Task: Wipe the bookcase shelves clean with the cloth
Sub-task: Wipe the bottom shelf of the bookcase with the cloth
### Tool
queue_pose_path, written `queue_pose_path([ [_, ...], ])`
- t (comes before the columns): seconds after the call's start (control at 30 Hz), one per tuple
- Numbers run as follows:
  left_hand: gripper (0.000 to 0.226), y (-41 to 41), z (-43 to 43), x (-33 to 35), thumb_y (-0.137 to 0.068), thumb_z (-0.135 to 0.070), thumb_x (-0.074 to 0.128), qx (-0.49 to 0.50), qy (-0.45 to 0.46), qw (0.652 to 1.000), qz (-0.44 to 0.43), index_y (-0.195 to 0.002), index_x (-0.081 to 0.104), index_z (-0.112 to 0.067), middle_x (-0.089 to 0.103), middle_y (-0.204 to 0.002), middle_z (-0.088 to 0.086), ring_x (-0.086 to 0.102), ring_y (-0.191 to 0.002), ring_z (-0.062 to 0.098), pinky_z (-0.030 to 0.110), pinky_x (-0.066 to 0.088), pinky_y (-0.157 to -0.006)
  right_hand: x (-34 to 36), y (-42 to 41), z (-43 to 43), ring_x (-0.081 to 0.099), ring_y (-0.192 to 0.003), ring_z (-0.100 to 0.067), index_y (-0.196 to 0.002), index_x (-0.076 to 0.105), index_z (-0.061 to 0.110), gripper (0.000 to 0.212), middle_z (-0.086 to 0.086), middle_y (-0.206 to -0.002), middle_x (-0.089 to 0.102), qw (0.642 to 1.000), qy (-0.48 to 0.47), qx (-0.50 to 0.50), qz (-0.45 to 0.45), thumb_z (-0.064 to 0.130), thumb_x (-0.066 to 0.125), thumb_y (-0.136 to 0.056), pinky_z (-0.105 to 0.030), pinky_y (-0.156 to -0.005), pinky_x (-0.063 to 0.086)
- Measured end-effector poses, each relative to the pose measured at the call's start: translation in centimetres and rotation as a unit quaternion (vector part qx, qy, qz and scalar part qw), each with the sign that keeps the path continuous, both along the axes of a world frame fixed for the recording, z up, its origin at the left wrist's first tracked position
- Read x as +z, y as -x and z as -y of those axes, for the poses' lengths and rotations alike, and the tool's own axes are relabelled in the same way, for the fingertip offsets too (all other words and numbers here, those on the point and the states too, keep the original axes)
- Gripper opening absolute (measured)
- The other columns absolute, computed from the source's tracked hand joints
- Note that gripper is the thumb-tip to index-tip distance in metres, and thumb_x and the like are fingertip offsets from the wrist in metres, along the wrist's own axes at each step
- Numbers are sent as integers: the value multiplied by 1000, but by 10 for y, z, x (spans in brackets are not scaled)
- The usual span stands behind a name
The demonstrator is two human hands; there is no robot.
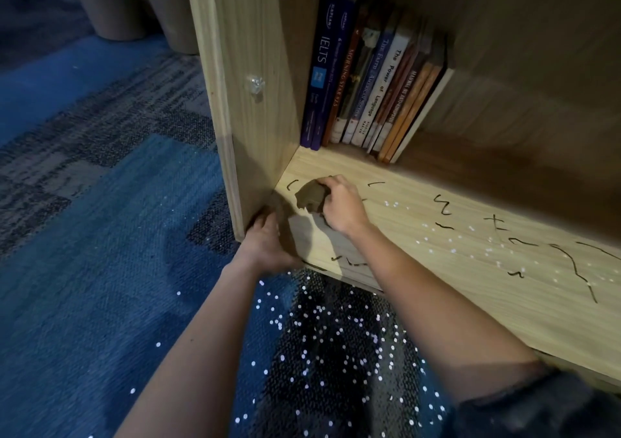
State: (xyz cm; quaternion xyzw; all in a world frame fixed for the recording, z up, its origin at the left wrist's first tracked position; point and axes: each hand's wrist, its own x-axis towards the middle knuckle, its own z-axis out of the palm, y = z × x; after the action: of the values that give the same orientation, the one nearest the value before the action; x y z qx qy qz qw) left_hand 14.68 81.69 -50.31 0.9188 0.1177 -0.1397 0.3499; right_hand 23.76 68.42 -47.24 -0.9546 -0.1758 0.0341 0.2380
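Light wood-grain laminate bookcase (242, 101), bottom bay, standing on blue-and-grey patterned carpet (100, 269).

Pale bottom shelf board (487, 303): its long axis runs from the left side panel away to the right. A row of upright books (376, 78) sits at the back left, clear of the front strip.

Black marker squiggles (578, 269) are spread along the board, most of them to the right of the grip. One sits just left of the cloth, and a few lie near the front edge under the forearm.

Right hand (342, 206): fingers curled over, bunching the crumpled olive-brown cloth (311, 197) and pressing it down on the board. The cloth is at the left end of the shelf, near the side panel but not touching it.

Left hand (265, 246): at the lower front corner of the side panel, outside the bay. It looks like a brace, but the fingers are in shadow, so I can't tell whether they hook round the edge or lie flat.

Small white specks (453, 236) are scattered mid-shelf, with more on the carpet below the front edge.

My read is that nearly all the dirty area lies rightward from the cloth along the board's length. The right hand is the nearer one and already has the cloth, so the next stroke should be a left-to-right sweep. Marker probably needs pressure and repeat passes, while the specks should just push along.
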Motion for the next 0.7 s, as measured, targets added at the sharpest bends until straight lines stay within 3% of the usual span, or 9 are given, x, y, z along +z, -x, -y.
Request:
queue_pose_path([
  [0.17, 105, 4, -9, 0, -65, -15, 77, 30, 79, 996, 19, -149, 15, -11, 21, -152, 12, 23, -140, 25, 34, 26, -115, -15, -3, -12, 43, -113, -29, -130, 52, 16, 46, -4, -131, 51, 991, 102, 85, 25, 1, 41, -88, -36, -98, 34],
  [0.3, 90, 7, -12, 6, -62, -8, 59, 51, 137, 988, 39, -145, 23, -11, 34, -145, 12, 30, -137, 28, 34, 30, -112, -11, 36, 9, 49, -97, -18, -114, 65, 19, 42, 0, -123, 62, 987, 70, 141, 17, 2, 39, -88, -33, -94, 41],
  [0.37, 85, 6, -10, 7, -72, 5, 58, 58, 147, 987, 29, -147, 20, -11, 30, -148, 11, 26, -139, 27, 24, 27, -109, -7, 67, 24, 48, -98, -9, -111, 67, 22, 42, 4, -123, 62, 982, 70, 178, -10, 2, 38, -88, -33, -100, 40],
  [0.43, 87, 4, -11, 7, -77, 9, 57, 61, 152, 986, 10, -149, 13, -12, 26, -151, 10, 24, -141, 26, 21, 28, -105, -1, 91, 39, 47, -110, -3, -107, 69, 21, 41, 7, -122, 62, 974, 55, 206, -74, 2, 37, -90, -32, -112, 28],
  [0.5, 89, 3, -12, 5, -76, 7, 59, 73, 181, 981, 4, -150, 12, -14, 30, -150, 10, 30, -139, 27, 28, 34, -108, 6, 104, 48, 53, -108, -6, -102, 71, 20, 39, 8, -114, 65, 979, 2, 176, -106, 2, 39, -90, -24, -108, 29],
  [0.57, 87, 4, -12, 6, -78, 6, 60, 88, 196, 977, 0, -149, 14, -14, 33, -148, 11, 35, -136, 27, 36, 37, -109, 7, 111, 54, 55, -100, -12, -98, 73, 17, 38, 5, -106, 68, 991, -85, 88, -47, 3, 41, -85, -19, -98, 34],
  [0.7, 76, 9, -6, 10, -80, 8, 50, 78, 132, 988, 23, -147, 25, -18, 37, -146, 9, 39, -131, 27, 31, 40, -103, -6, 126, 53, 55, -97, -15, -96, 74, 16, 42, 5, -102, 68, 990, -129, 47, -8, 13, 35, -81, -24, -91, 39],
])
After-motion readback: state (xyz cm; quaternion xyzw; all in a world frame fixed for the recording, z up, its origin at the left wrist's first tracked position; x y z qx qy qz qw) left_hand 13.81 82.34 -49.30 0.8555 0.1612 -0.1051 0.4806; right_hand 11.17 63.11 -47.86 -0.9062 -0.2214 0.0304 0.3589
